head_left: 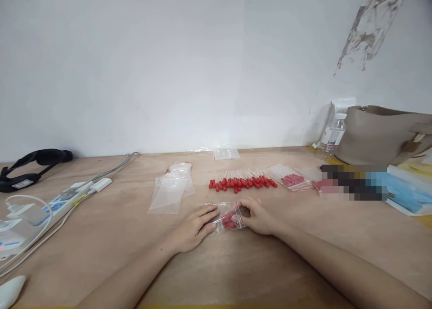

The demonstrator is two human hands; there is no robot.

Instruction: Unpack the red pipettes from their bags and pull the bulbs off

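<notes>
Forearms [141, 273] lie nearest, stretched over the desk [209, 273] to a clear bag [218, 221] resting between the hands, red tips [227, 220] inside. The left hand [195, 228] spreads flat on its left end, thumb and fingers apart; the right hand [259, 217] seems clamped, its grip on the mouth. The step in hand looks like working that mouth — the next move likely calls for a steady left and a fine pinch along the zip [237, 213]. The bag's long axis runs left to right, mouth pointing right; loose sticks [240, 183] lie just beyond, red ends nearer.
</notes>
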